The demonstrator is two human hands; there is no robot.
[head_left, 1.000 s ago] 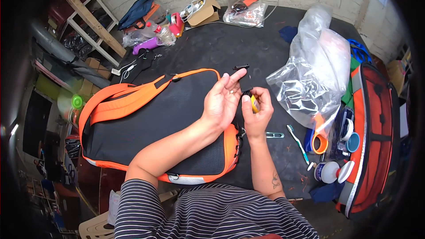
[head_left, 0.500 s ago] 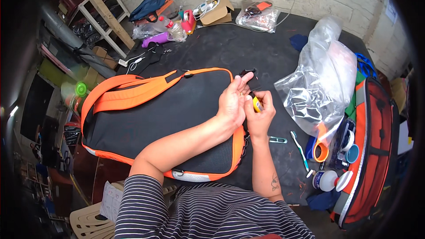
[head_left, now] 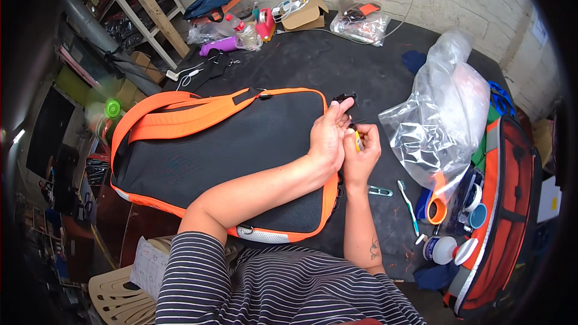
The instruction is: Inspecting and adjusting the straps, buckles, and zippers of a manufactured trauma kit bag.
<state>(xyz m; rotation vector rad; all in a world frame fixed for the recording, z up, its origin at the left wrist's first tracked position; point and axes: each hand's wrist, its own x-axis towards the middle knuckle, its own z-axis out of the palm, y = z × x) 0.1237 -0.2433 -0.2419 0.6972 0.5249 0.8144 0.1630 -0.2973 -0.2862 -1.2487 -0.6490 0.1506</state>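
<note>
A black backpack with orange trim and orange shoulder straps [head_left: 229, 138] lies flat on the black table. My left hand [head_left: 328, 135] reaches across its right edge and pinches a thin black strap that ends in a black buckle [head_left: 344, 97]. My right hand [head_left: 363, 157] is pressed against the left one and grips a small yellow object [head_left: 357, 141], perhaps a lighter, right at the strap. What lies between the fingertips is hidden.
A large clear plastic bag [head_left: 442, 114] stands to the right. Beside it are orange-handled scissors [head_left: 436, 209], a slim green-white tool [head_left: 409, 200], a green clip [head_left: 380, 191] and a white bottle [head_left: 440, 250]. A second orange bag [head_left: 512, 204] fills the right edge. A cardboard box [head_left: 304, 13] and clutter sit at the back.
Both hands stay together at the backpack's right edge, with the right hand drawn tighter against the left. The view has shifted slightly.
</note>
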